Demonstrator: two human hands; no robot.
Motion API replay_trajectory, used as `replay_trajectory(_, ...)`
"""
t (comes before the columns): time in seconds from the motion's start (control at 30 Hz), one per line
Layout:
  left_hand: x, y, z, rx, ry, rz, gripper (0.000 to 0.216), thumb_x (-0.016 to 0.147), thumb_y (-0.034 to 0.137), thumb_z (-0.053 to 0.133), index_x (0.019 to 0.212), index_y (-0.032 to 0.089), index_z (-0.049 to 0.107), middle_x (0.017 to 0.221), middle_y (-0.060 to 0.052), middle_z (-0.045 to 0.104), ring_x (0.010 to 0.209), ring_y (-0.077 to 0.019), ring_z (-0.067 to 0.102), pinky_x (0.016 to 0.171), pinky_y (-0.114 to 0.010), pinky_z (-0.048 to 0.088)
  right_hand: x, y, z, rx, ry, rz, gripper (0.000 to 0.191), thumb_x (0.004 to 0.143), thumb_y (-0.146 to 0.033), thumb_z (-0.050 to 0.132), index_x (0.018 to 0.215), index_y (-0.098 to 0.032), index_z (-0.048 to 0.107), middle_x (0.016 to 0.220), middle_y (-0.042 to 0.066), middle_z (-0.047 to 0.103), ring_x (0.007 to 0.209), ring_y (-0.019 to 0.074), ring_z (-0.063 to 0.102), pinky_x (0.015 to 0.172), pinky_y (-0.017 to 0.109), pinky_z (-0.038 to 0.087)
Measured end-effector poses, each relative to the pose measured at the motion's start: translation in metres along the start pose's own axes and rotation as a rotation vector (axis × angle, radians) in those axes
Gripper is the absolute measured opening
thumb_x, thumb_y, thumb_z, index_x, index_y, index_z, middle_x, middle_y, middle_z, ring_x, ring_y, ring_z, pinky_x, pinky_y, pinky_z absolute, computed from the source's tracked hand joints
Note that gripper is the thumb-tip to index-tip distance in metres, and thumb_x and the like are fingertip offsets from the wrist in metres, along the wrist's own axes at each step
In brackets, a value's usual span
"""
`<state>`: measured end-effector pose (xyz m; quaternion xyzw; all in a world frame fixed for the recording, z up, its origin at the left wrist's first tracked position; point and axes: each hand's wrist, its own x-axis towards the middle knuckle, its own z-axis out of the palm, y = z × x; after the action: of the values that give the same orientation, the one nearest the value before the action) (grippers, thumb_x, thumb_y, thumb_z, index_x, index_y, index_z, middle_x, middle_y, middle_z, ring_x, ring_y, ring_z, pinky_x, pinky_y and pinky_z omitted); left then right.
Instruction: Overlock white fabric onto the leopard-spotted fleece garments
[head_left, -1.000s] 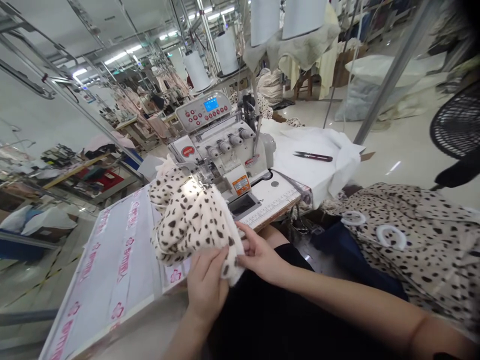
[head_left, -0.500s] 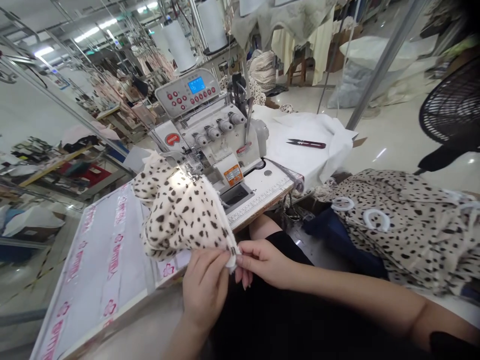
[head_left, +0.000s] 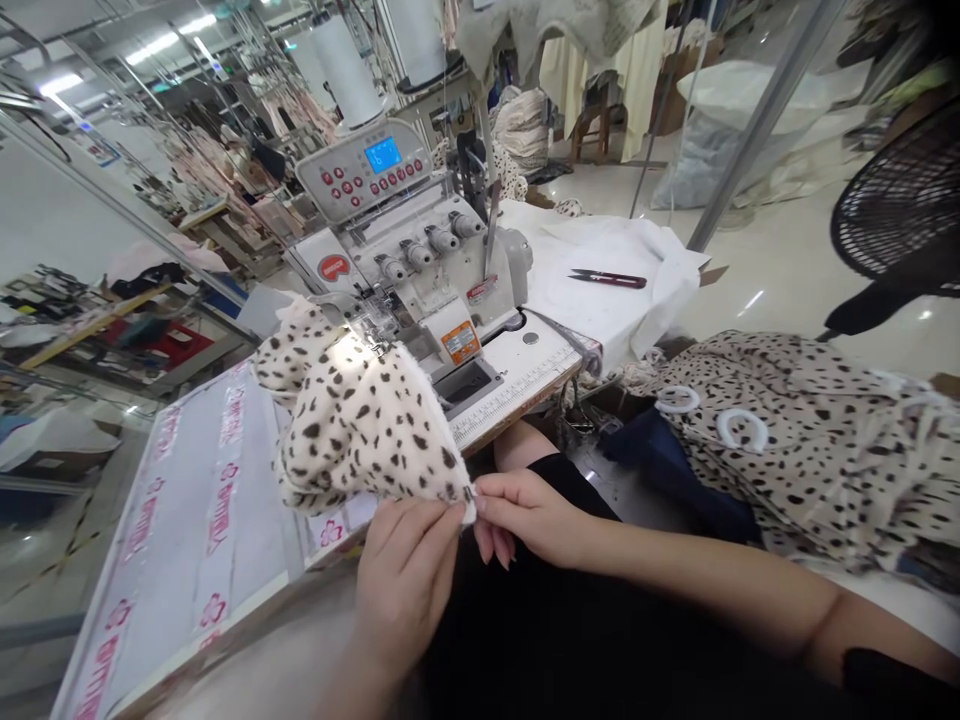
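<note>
A cream plush fabric piece with dark spots point(head_left: 367, 430) lies over the front of the overlock sewing machine point(head_left: 420, 265), its far part under the lit presser foot. My left hand point(head_left: 411, 575) pinches the fabric's near corner from the left. From the right, my right hand point(head_left: 529, 515) pinches the edge at that same corner, thumb against forefinger, the other fingers curled below. The two hands almost meet there. A straight raw edge runs from the corner up to the needle area.
Thread snips point(head_left: 609, 278) lie on white cloth point(head_left: 547, 250) right of the machine. Spotted fabric point(head_left: 795, 430) with white rings point(head_left: 742, 431) is heaped at the right, below a black fan point(head_left: 900, 210). The plastic-covered table point(head_left: 187, 510) extends left.
The whole view has shifted slightly. Both hands keep their pinch at the fabric corner, the right fingers now closer to its very edge. The fabric under the presser foot looks the same.
</note>
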<state>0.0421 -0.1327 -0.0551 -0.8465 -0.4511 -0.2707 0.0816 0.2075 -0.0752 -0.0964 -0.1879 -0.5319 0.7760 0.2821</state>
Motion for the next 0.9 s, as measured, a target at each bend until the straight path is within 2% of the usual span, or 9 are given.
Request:
replay_trajectory(0.23,0.000,0.003,0.006,-0.008,0.007,-0.027,0.034,0.076,0.003,0.054,0.108,0.016,0.054,0.092,-0.008,0.059,0.086,-0.0176,0.052,0.076,-0.034,0.042,0.002,0.003,-0.001,0.087,-0.007,0.015,0.040,0.082,-0.050,0.046,0.069,-0.012,0.047,0.055,0.002,0.056,0.039,0.0066,0.046,0.038,0.015,0.034)
replay_trajectory(0.37,0.000,0.008,0.010,-0.030,0.060,-0.061,0.031,0.072,0.003,0.059,0.101,0.013,0.056,0.089,-0.008,0.058,0.083,-0.0170,0.051,0.075,-0.034,0.043,0.004,0.008,-0.006,0.177,-0.075,0.017,0.053,0.084,-0.056,0.035,0.067,-0.009,0.051,0.057,0.007,0.057,0.038,0.0089,0.048,0.036,0.017,0.036)
replay_trajectory(0.47,0.001,0.008,0.012,-0.040,0.100,-0.051,0.029,0.072,-0.001,0.057,0.098,0.012,0.056,0.086,-0.008,0.057,0.081,-0.0160,0.051,0.074,-0.033,0.043,0.001,0.002,-0.009,0.053,-0.088,-0.026,0.050,0.088,-0.050,0.027,0.070,-0.010,0.050,0.056,0.006,0.055,0.039,0.0095,0.047,0.037,0.019,0.037)
replay_trajectory(0.53,0.002,0.006,0.012,-0.054,0.103,-0.038,0.030,0.072,-0.003,0.056,0.098,0.012,0.056,0.086,-0.008,0.058,0.081,-0.0159,0.051,0.073,-0.033,0.043,-0.001,-0.006,-0.010,-0.257,0.049,-0.215,0.034,0.088,-0.038,0.035,0.077,-0.011,0.053,0.064,0.006,0.055,0.049,0.0108,0.050,0.044,0.020,0.042)
replay_trajectory(0.6,0.004,0.005,0.010,-0.065,0.115,-0.021,0.030,0.072,-0.004,0.055,0.098,0.011,0.056,0.085,-0.008,0.058,0.081,-0.0159,0.051,0.072,-0.032,0.043,-0.001,-0.015,-0.013,-0.651,0.182,-0.512,0.018,0.085,-0.022,0.043,0.089,-0.011,0.056,0.085,0.010,0.057,0.072,0.0147,0.055,0.061,0.025,0.048)
replay_trajectory(0.7,0.006,0.008,0.006,-0.049,0.160,0.002,0.030,0.071,-0.004,0.055,0.096,0.011,0.056,0.085,-0.008,0.058,0.081,-0.0161,0.052,0.072,-0.033,0.044,0.004,-0.024,-0.018,-1.039,0.101,-0.860,0.020,0.083,-0.011,0.042,0.098,-0.012,0.056,0.107,0.013,0.054,0.098,0.0191,0.050,0.082,0.032,0.046)
replay_trajectory(0.77,0.003,0.015,0.006,-0.034,0.219,0.018,0.029,0.069,-0.004,0.057,0.093,0.011,0.056,0.082,-0.007,0.058,0.079,-0.0157,0.052,0.072,-0.032,0.044,0.009,-0.028,-0.022,-1.123,0.011,-0.959,0.018,0.084,-0.009,0.041,0.094,-0.011,0.055,0.100,0.011,0.059,0.094,0.0182,0.053,0.082,0.031,0.046)
replay_trajectory(0.83,-0.003,0.025,0.012,-0.122,0.255,0.020,0.025,0.069,-0.003,0.056,0.090,0.012,0.057,0.076,-0.005,0.057,0.075,-0.0143,0.052,0.068,-0.028,0.044,0.013,-0.032,-0.024,-1.098,0.001,-0.982,0.017,0.084,-0.007,0.040,0.091,-0.011,0.055,0.092,0.009,0.061,0.086,0.0163,0.055,0.076,0.028,0.048)
replay_trajectory(0.9,-0.006,0.031,0.028,-0.355,0.178,-0.086,0.019,0.073,0.003,0.053,0.088,0.014,0.057,0.075,-0.004,0.056,0.072,-0.0133,0.053,0.064,-0.025,0.045,0.015,-0.038,-0.022,-0.991,0.031,-0.955,0.018,0.082,-0.006,0.039,0.088,-0.012,0.055,0.090,0.009,0.062,0.083,0.0149,0.057,0.073,0.025,0.050)
